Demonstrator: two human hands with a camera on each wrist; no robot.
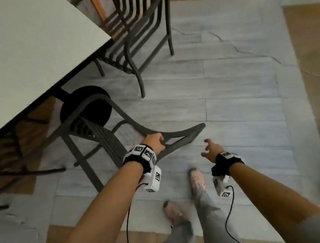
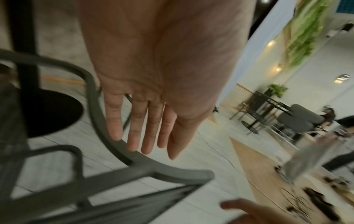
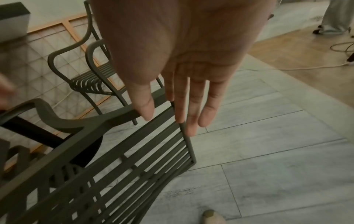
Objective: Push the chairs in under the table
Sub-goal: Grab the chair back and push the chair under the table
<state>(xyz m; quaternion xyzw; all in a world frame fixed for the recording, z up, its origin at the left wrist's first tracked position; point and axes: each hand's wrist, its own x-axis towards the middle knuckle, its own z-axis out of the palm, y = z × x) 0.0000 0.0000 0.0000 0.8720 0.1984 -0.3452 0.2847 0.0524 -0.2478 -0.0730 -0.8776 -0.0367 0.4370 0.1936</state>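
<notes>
Two dark metal chairs showed in the head view: the near chair (image 1: pixel 98 130), its seat partly under the pale table (image 1: pixel 32 45) by the black round pedestal base (image 1: pixel 88 106), and the far chair (image 1: pixel 139 26) at the table's corner, its seat partly tucked under the edge. Your left hand (image 1: pixel 155 144) appeared curled over the near chair's top rail (image 1: pixel 183 133), while your right hand (image 1: pixel 212 149) hung just beside the rail's free end, fingers spread and touching nothing.

From the left wrist, your fingers (image 2: pixel 134 133) looked nearly straight, laid across the curved armrest tube (image 2: pixel 107 121); blur made it hard to say whether they wrapped it, so I trusted the head view's curled grasp only loosely.

From the right wrist, your right hand's fingers (image 3: pixel 191 109) lay relaxed and straight above the slatted backrest (image 3: pixel 134 151), not yet pressing it.

With only one hand pushing off-centre, I judged the chair could swivel and drive an armrest or leg into the pedestal. Your feet (image 1: pixel 197 178) stood close behind the chair's rear legs, so a sudden rebound could catch them.
</notes>
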